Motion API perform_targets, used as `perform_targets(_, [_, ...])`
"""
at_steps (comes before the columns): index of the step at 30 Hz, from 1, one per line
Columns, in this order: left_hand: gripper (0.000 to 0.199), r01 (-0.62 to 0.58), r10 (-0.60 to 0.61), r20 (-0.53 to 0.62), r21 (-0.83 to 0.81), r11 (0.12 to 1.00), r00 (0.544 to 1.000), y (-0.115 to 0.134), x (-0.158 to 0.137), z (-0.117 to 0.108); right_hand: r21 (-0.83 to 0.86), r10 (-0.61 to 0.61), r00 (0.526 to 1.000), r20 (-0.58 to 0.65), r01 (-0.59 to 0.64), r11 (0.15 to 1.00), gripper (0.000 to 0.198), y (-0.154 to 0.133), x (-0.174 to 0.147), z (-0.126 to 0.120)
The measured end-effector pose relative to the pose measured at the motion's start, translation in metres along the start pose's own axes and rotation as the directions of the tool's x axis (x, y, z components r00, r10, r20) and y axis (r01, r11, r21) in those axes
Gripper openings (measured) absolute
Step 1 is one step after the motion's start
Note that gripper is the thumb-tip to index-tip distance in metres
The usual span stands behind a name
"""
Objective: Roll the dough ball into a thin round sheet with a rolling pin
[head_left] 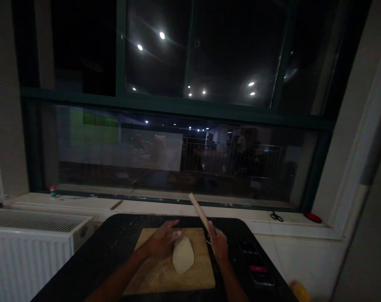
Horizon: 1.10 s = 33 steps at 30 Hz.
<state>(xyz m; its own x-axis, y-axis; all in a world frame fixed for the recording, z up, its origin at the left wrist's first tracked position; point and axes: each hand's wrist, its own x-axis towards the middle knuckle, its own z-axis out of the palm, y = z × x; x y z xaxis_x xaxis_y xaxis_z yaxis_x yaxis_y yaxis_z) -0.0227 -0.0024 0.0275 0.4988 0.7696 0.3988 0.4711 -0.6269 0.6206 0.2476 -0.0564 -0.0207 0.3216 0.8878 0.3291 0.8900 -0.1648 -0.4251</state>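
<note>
Dough (183,256): a flattened pale oval lies on the wooden board (159,282).
Left hand (161,240): fingers loosely spread at the dough's far left edge, perhaps touching in the dim light.
Right hand (219,245): fingers wrapped around the rolling pin (199,211), which points far left.
Windowsill (159,206): scissors (276,216) rest at right.

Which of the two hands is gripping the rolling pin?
The right hand, beside the right edge of the wooden board, grips the rolling pin. The left hand holds no pin; it is at the dough.
</note>
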Motion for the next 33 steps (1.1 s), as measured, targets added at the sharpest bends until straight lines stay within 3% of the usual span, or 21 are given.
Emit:
perform_targets(4, [0.051, 0.007, -0.015, -0.266, -0.03, 1.0, 0.964, 0.011, -0.009, -0.043, -0.006, -0.161, 0.985, 0.069, 0.161, 0.987, 0.081, 0.002, -0.006, -0.022])
perform_targets(6, [0.046, -0.031, 0.033, -0.335, 0.013, 0.999, 0.942, 0.018, -0.019, -0.05, -0.021, -0.262, 0.957, 0.124, 0.267, 0.964, 0.074, 0.001, -0.006, -0.033])
perform_targets(8, [0.039, -0.04, 0.076, -0.285, 0.132, 0.99, 0.956, 0.019, -0.032, -0.038, -0.034, -0.346, 0.92, 0.184, 0.357, 0.933, 0.069, -0.003, -0.003, -0.04])
perform_targets(11, [0.035, -0.007, 0.059, -0.126, 0.378, 0.926, 0.99, 0.011, -0.05, 0.002, -0.058, -0.415, 0.871, 0.263, 0.443, 0.894, 0.066, -0.011, 0.009, -0.043])
perform_targets(13, [0.035, -0.033, 0.062, -0.05, 0.452, 0.892, 0.997, 0.002, -0.057, 0.026, -0.078, -0.437, 0.848, 0.3, 0.479, 0.874, 0.061, -0.015, 0.018, -0.039])
perform_targets(17, [0.04, -0.062, 0.001, 0.096, 0.631, 0.774, 0.995, -0.006, -0.051, 0.046, -0.096, -0.477, 0.818, 0.322, 0.529, 0.843, 0.041, -0.016, 0.03, -0.023])
perform_targets(21, [0.046, 0.02, -0.105, 0.086, 0.673, 0.74, 0.991, 0.0, -0.04, 0.051, -0.098, -0.499, 0.831, 0.244, 0.534, 0.84, 0.033, -0.011, 0.029, -0.008])
perform_targets(26, [0.047, 0.03, -0.091, 0.061, 0.646, 0.763, 0.994, 0.003, -0.045, 0.063, -0.121, -0.479, 0.87, 0.117, 0.491, 0.862, 0.037, 0.004, 0.014, 0.007])
perform_targets(28, [0.046, 0.003, -0.036, 0.04, 0.636, 0.772, 0.999, -0.001, -0.049, 0.069, -0.188, -0.446, 0.89, 0.094, 0.455, 0.87, 0.038, 0.016, 0.003, 0.014])
perform_targets(33, [0.048, -0.073, 0.178, -0.106, 0.625, 0.778, 0.978, -0.023, -0.057, 0.086, -0.313, -0.412, 0.895, 0.172, 0.446, 0.838, 0.039, 0.038, -0.028, 0.014])
